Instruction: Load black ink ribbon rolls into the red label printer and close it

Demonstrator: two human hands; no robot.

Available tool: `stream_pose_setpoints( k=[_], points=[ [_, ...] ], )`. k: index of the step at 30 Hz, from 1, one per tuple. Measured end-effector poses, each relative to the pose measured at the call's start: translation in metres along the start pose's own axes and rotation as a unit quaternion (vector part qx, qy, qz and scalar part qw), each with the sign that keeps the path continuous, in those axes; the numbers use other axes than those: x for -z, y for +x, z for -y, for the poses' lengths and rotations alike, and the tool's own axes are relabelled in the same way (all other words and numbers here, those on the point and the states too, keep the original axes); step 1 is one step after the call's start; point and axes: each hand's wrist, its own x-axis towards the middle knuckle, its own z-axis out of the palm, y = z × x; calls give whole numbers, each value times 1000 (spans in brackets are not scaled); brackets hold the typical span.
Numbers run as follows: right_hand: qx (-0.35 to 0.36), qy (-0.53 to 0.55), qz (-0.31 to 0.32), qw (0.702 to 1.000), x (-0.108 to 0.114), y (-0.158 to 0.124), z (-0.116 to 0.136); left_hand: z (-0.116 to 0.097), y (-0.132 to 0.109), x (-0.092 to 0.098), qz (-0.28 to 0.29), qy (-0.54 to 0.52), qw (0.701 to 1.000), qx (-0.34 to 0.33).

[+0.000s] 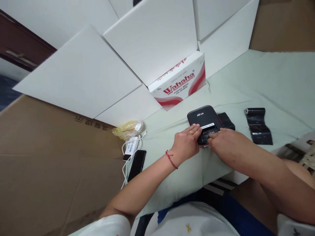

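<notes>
A flat black device (200, 115) with rounded corners, a red edge and a white label strip lies on the cloth-covered table. Below its label is a dark recess with something shiny in it. My left hand (187, 144) grips the device's lower left edge, fingertips over its top beside the recess. On the other side, my right hand (225, 144) is closed, its fingertips bent at the recess; whatever they pinch is hidden. A black strip (226, 121) lies at the device's right side, partly covered by it.
Farther right is a partly unrolled black roll (257, 126). To the left lie a dark phone (137, 164), a white cable (124, 168), a small white box (131, 146) and a yellowish plastic bag (128, 129). A Wahaha carton (179, 83) stands behind, against white panels (152, 39).
</notes>
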Motion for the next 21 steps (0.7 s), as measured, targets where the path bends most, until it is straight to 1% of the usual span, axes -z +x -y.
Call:
stream_pose_setpoints(
  k=[2,3,5,6,8,10,12,13,14,15,16,19,21],
  points=[
    [-12,8,5,1000,2,-2,-8,0,7,5,-5,-24,1000,14],
    [-16,16,7,1000,2,-3,-12,2,9,7,-16,-51,998,32],
    [-6,38,3,999,-1,-4,-19,9,10,7,-64,-141,984,87],
    [7,45,-2,999,-3,-5,-22,14,8,3,-91,-198,969,120],
    [26,56,-14,998,-7,-5,-25,23,3,-7,-125,-324,920,184],
    [31,64,-12,997,-8,-3,-27,30,-3,-19,-116,-441,859,232],
    [29,62,5,998,-7,0,-29,35,-8,-29,-95,-526,805,259],
    [26,58,15,998,-6,2,-31,37,-9,-33,-90,-550,787,264],
    [23,52,20,998,-4,5,-32,38,-10,-35,-89,-561,778,267],
    [18,47,20,999,-3,7,-33,38,-10,-37,-90,-561,778,268],
    [16,45,16,999,-1,10,-34,39,-10,-38,-92,-551,785,267],
    [12,55,10,998,9,20,-35,40,-11,-38,-85,-498,822,261],
    [-8,62,41,997,17,29,-35,40,-12,-37,-80,-476,838,256]
  ],
)
